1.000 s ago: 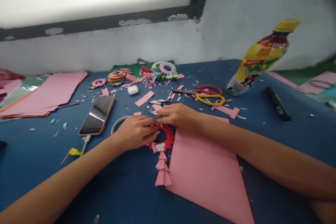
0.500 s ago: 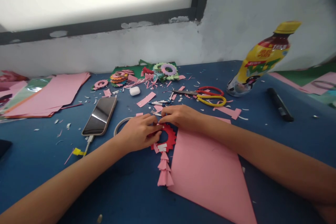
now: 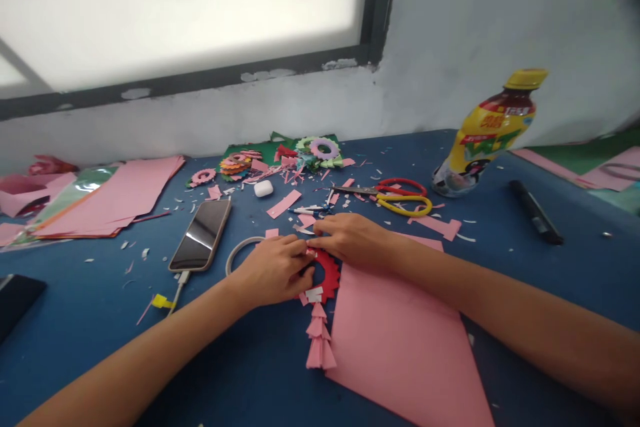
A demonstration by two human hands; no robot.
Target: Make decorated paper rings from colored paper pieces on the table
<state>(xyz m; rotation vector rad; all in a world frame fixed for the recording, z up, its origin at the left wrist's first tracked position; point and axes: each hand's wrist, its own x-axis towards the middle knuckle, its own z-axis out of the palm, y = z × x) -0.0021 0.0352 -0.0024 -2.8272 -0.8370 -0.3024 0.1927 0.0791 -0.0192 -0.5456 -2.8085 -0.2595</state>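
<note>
A red paper ring (image 3: 331, 278) with a zigzag outer edge lies on the table in front of me. My left hand (image 3: 277, 271) covers its left side, fingers curled and pinching at the upper edge. From the right, my right hand (image 3: 347, 238) meets it there, its bent fingertips pressed to the ring's top. The fingers hide whatever lies between them. At the ring's bottom are white tape pieces (image 3: 315, 294), and below hangs a pink folded-paper tail (image 3: 320, 340) of stacked pleats. Under my right forearm lies a large pink sheet (image 3: 405, 333).
Scissors (image 3: 400, 197), paper scraps (image 3: 285, 203), a white earbud case (image 3: 263, 188) and finished paper rings (image 3: 324, 148) lie beyond my hands. A phone (image 3: 201, 235) and a tape roll (image 3: 235, 255) are left. A bottle (image 3: 487, 133) and black marker (image 3: 536, 212) stand and lie right.
The view has shifted, so everything sits slightly lower and most of it further right. Both hands stay at the top of the red ring, with little visible change in grip.
</note>
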